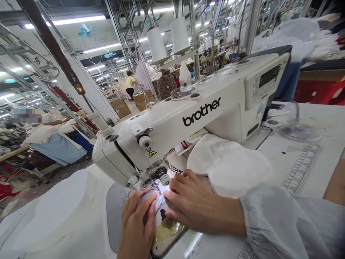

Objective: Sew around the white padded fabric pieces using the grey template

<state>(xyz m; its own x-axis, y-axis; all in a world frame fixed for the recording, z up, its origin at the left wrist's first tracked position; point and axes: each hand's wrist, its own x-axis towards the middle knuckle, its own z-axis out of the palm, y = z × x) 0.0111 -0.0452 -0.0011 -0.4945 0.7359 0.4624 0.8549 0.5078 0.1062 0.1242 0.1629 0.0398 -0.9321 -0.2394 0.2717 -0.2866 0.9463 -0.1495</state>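
A small piece of white fabric (151, 197) lies under the lit needle area of a white sewing machine (167, 126). My left hand (138, 223) holds the fabric's left side, fingers pressed down close to the presser foot (156, 185). On the other side of the needle, my right hand (196, 205) has its fingers curled at the fabric's right edge, gripping it near the foot. The fingers partly hide the fabric. Behind my right hand rests a smooth white rounded fabric piece (229, 162) on the machine bed.
Two white thread cones (157, 45) stand above the machine. A control panel (265, 84) is on its right end. A ruler scale (300, 169) marks the white table (329, 126). Further off, a person in a yellow top (129, 82) stands by cardboard boxes (141, 100).
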